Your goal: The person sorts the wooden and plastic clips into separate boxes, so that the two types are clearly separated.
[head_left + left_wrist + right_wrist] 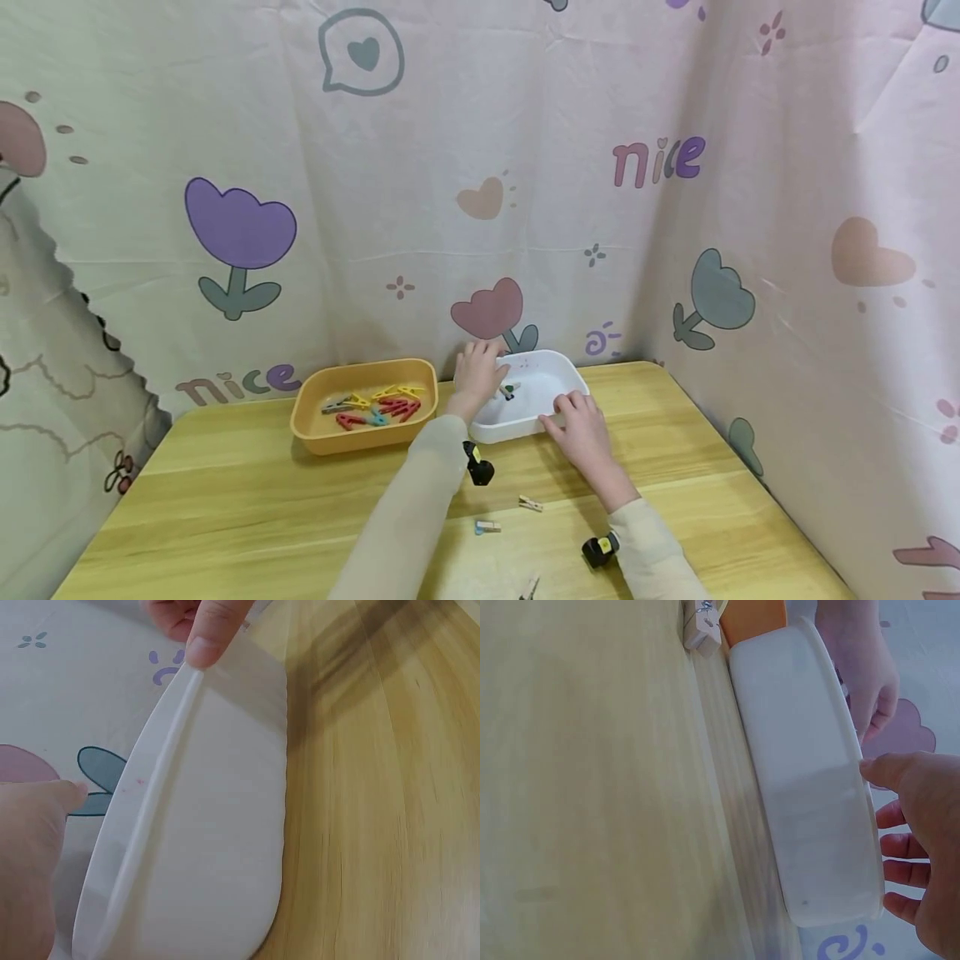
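Note:
A white tray stands on the wooden table against the curtain. My left hand grips its left rim, fingers curled down inside, beside a dark clothespin that lies in the tray. My right hand holds the near right rim, thumb on the outer wall and fingers over the edge. In the right wrist view the tray is seen from the side, with the left hand beyond it. The left wrist view shows the tray's outer wall and a right-hand fingertip on its rim.
To the left of the white tray is an orange tray that holds several coloured clothespins. Three loose clothespins lie on the table near me. Patterned curtains close off the back and right sides.

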